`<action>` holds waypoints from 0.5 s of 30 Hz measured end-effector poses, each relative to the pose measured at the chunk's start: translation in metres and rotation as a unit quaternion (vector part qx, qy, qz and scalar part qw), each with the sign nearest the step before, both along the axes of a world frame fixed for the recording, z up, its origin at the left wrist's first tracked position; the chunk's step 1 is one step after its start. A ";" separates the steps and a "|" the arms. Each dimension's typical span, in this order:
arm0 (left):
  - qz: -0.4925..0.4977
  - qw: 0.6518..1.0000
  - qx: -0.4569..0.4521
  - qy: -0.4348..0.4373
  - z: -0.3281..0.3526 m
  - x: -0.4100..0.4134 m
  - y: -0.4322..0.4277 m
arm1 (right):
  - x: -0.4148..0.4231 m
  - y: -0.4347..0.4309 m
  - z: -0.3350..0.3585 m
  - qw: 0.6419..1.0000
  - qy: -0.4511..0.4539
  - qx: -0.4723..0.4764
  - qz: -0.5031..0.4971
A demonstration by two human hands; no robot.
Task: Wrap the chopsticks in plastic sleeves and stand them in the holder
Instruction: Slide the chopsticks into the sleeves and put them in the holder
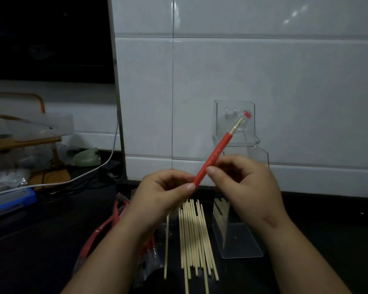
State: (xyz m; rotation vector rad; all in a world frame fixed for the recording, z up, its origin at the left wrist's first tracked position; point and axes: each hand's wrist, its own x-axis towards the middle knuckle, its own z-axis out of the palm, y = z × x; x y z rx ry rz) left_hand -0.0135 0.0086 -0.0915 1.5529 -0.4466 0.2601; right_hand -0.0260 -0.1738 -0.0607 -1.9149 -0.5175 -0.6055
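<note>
**Head cam: one pair nearly sleeved, big pile still to go**

Head view, going left to right. Far left is just counter clutter: a blue box (11, 200), a white cable (77, 177) and a frosted tub (40, 126) with something resting across its top, can't tell what. None of it matters for the job.

Next along, under the left forearm, there's a bunch of red plastic sleeves (106, 228) lying on the dark counter (327, 230). Just beside them is the loose pile of bare chopsticks (196, 236), fanned out and pointing away from the camera.

The left hand (157, 200) is pinching the bottom end of the red sleeve (212, 160) between thumb and fingers. The right hand (246, 185) pinches it a bit higher up. The pair of chopsticks (237, 125) inside pokes out of the red part into the clear top of the sleeve, tilted up to the right.

So I'd say we're at the tail end of wrapping this pair. Next move probably needs the sticks seated fully, then one hand to let go so the other can drop it upright into the holder.

The clear holder (238, 234) sits just right of the pile, partly behind the right wrist. A few pale sticks seem to stand inside it, though they might be a reflection of the pile. A second clear bin (234, 124) is on the tiled wall (285, 81) behind; looks empty, but it's see-through, so hard to call.
</note>
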 end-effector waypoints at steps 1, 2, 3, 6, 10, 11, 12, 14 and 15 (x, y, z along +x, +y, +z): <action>-0.008 1.000 -0.004 -0.001 -0.001 0.001 -0.001 | 0.000 0.000 0.000 1.000 0.002 -0.019 0.011; -0.014 1.000 -0.004 -0.002 -0.001 0.000 -0.001 | -0.001 0.001 0.001 0.999 0.001 -0.031 0.018; -0.016 1.000 0.002 -0.005 -0.001 0.000 -0.001 | 0.000 0.002 0.001 0.999 -0.002 -0.037 0.020; -0.020 1.000 0.012 0.001 -0.001 0.000 -0.003 | 0.000 0.002 0.001 0.999 -0.009 -0.026 0.020; -0.017 1.000 0.016 0.010 -0.002 0.002 -0.003 | -0.001 0.000 0.004 0.996 0.004 0.087 0.015; -0.013 1.000 0.017 0.009 -0.002 0.003 -0.002 | -0.001 0.000 0.004 0.993 0.000 0.115 0.007; -0.011 1.000 0.018 0.008 -0.002 0.003 -0.002 | -0.001 -0.001 0.005 0.991 -0.007 0.136 -0.002; -0.014 1.000 0.007 0.014 -0.003 0.004 -0.002 | -0.001 -0.003 0.006 0.984 -0.024 0.175 -0.016; -0.013 1.000 -0.002 0.019 -0.004 0.005 -0.002 | -0.001 -0.004 0.007 0.980 -0.032 0.198 -0.017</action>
